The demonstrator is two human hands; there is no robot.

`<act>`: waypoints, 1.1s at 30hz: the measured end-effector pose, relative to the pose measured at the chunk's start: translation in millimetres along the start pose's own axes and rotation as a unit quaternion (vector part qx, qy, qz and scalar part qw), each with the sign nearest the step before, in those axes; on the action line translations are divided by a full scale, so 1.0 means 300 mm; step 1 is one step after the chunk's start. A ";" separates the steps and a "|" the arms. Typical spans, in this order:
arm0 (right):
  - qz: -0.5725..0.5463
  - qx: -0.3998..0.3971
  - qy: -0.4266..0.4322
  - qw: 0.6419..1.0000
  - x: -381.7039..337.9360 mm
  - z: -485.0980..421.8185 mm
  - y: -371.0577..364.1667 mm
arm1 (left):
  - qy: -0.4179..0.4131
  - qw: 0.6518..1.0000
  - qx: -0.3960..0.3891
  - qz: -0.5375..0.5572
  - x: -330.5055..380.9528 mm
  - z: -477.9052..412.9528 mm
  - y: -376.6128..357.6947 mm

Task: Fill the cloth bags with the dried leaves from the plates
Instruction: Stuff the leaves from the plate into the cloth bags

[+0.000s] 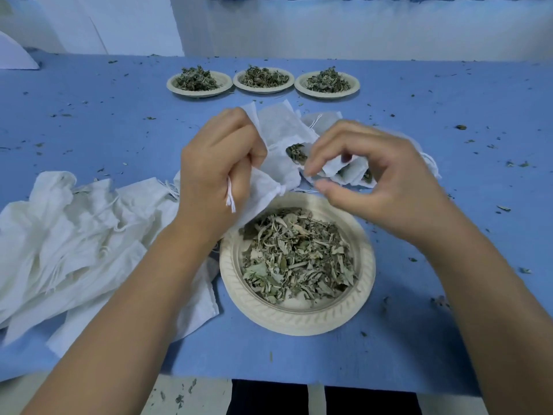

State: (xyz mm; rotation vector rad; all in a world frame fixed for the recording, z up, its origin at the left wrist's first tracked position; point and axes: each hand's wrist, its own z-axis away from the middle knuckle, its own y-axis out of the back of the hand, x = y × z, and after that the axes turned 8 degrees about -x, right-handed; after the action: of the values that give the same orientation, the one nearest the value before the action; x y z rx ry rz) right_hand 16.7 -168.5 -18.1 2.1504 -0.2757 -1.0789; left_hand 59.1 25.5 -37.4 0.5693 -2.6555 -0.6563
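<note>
My left hand (pixel 218 163) grips a white cloth bag (pixel 269 172) and its drawstring (pixel 230 200) just above the far edge of the near plate (pixel 296 323). That plate holds a heap of dried leaves (pixel 296 253). My right hand (pixel 374 184) hovers to the right of the bag with its fingers loosely curled. Its thumb and forefinger are apart and I see nothing between them. Behind both hands lie filled bags (pixel 284 127), one showing leaves at its mouth (pixel 296 152).
Three more plates of leaves stand in a row at the back, with rims at left (pixel 223 81), middle (pixel 239 82) and right (pixel 300 85). A pile of flat empty bags (pixel 74 235) lies at the left. Leaf crumbs are scattered over the blue table (pixel 449 100).
</note>
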 end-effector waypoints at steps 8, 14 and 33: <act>0.113 -0.214 -0.041 0.969 0.018 -0.015 -0.118 | -0.031 0.998 -0.039 -0.024 -0.020 -0.001 0.007; 0.067 -0.123 -0.025 0.990 0.012 -0.014 -0.086 | 0.007 1.000 -0.016 -0.025 -0.020 0.004 0.016; 0.053 0.079 0.051 0.994 -0.002 -0.010 -0.148 | -0.065 0.997 -0.030 0.026 0.011 0.009 -0.005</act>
State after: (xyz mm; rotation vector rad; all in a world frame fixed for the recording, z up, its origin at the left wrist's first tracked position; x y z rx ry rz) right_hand 13.5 -134.3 -46.4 2.2957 -0.4346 -0.9105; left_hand 55.5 23.8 -39.7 0.4548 -2.7491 -0.7791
